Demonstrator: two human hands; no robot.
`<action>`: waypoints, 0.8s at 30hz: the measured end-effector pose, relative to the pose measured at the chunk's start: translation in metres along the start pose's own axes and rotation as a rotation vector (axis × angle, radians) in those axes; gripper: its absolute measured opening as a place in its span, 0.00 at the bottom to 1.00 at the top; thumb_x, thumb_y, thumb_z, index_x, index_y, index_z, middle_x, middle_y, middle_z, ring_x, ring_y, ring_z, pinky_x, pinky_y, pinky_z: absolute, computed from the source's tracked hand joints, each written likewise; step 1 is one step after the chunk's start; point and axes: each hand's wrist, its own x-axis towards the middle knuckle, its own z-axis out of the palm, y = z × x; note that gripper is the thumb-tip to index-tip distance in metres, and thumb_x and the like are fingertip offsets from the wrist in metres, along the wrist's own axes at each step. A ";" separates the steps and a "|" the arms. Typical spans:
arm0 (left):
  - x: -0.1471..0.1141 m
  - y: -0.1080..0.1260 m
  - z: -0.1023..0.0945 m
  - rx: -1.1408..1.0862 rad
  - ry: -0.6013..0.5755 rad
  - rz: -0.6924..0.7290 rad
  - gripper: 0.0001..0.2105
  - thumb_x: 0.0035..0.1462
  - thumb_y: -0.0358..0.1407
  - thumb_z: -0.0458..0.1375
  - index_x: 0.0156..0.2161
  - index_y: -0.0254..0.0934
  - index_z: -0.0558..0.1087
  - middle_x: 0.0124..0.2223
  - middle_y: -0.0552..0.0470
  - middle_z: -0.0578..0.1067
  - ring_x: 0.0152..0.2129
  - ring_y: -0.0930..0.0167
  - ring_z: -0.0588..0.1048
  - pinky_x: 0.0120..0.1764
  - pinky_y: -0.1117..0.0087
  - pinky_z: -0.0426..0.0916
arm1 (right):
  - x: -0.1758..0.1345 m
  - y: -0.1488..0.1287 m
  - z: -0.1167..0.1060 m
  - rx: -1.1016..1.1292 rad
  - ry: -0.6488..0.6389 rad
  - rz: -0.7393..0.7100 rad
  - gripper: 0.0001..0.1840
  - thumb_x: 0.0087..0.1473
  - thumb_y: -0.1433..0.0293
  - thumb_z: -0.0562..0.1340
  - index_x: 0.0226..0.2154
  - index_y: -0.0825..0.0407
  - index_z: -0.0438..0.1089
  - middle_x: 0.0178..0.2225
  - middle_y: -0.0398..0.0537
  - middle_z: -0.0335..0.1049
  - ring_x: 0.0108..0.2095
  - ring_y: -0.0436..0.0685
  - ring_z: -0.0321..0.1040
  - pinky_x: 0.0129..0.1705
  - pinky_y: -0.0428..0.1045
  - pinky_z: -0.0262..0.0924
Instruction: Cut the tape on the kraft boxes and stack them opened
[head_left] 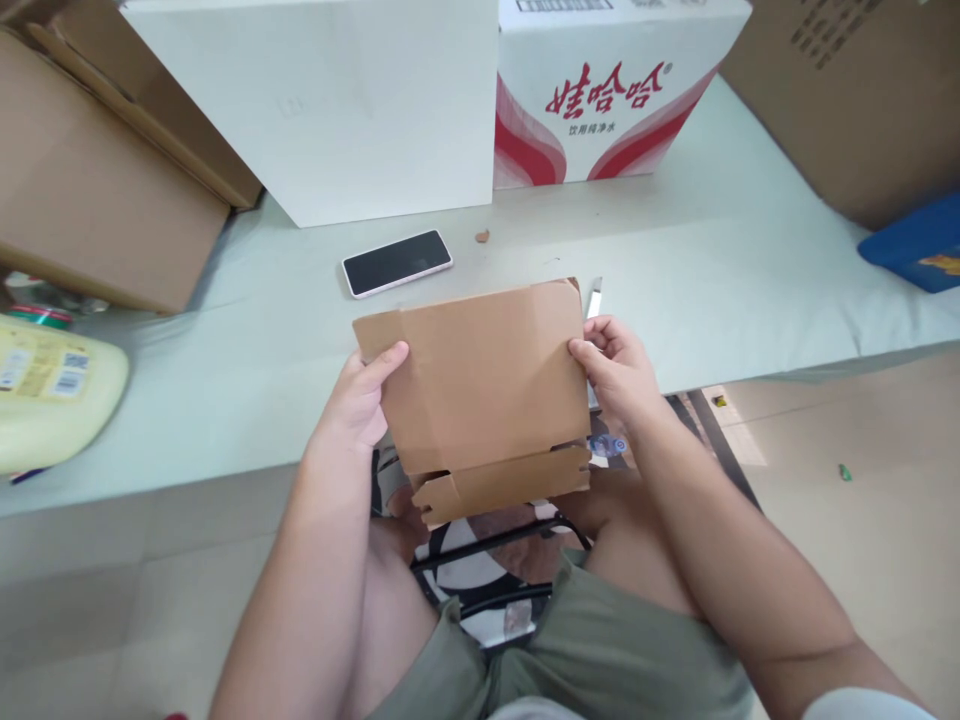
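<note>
Far left: yellow jug (pixel 94 420) on the table (pixel 712 270), close to the front edge. Behind it, large brown box (pixel 97 180). Next, white box (pixel 375 110) at the back. Left hand (pixel 360 395) pinches the left edge of the cardboard (pixel 487 370), thumb on the near face, fingers mostly hidden. Phone (pixel 397 264), dark screen up, lies on the table between white box and cardboard, apart from both. Cardboard is held up over the table's front edge, above the lap; flap with notched ends along its bottom. Small brown scrap (pixel 482 237) beyond it. Knife (pixel 595 300) by the cardboard's upper right corner, blade showing, rest partly hidden; can't tell if the fingers touch it. Right hand (pixel 619 365) grips the cardboard's right edge, thumb in front, other fingers curled. Behind, red-and-white box (pixel 585 150) beside the white one. Far right: another brown box (pixel 862 120), blue container (pixel 919 245) in front.
</note>
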 end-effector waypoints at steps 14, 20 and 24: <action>-0.004 0.004 -0.002 0.001 -0.049 -0.074 0.26 0.40 0.42 0.76 0.46 0.37 0.79 0.46 0.43 0.84 0.41 0.53 0.84 0.44 0.55 0.82 | -0.006 -0.003 -0.006 0.113 -0.184 0.035 0.16 0.43 0.60 0.75 0.35 0.45 0.76 0.31 0.39 0.77 0.32 0.52 0.73 0.37 0.49 0.72; -0.004 0.005 -0.002 -0.065 -0.060 -0.029 0.23 0.40 0.42 0.76 0.43 0.37 0.80 0.42 0.45 0.84 0.41 0.54 0.84 0.43 0.56 0.82 | -0.005 -0.008 -0.004 0.191 -0.166 0.019 0.11 0.43 0.60 0.70 0.31 0.46 0.76 0.29 0.40 0.75 0.28 0.53 0.70 0.32 0.49 0.67; -0.001 0.003 -0.006 -0.046 -0.101 -0.023 0.22 0.47 0.46 0.74 0.45 0.37 0.79 0.42 0.44 0.84 0.44 0.53 0.84 0.47 0.54 0.81 | -0.006 -0.012 -0.005 0.208 -0.190 0.002 0.08 0.44 0.62 0.68 0.28 0.47 0.73 0.26 0.40 0.71 0.26 0.52 0.66 0.27 0.48 0.63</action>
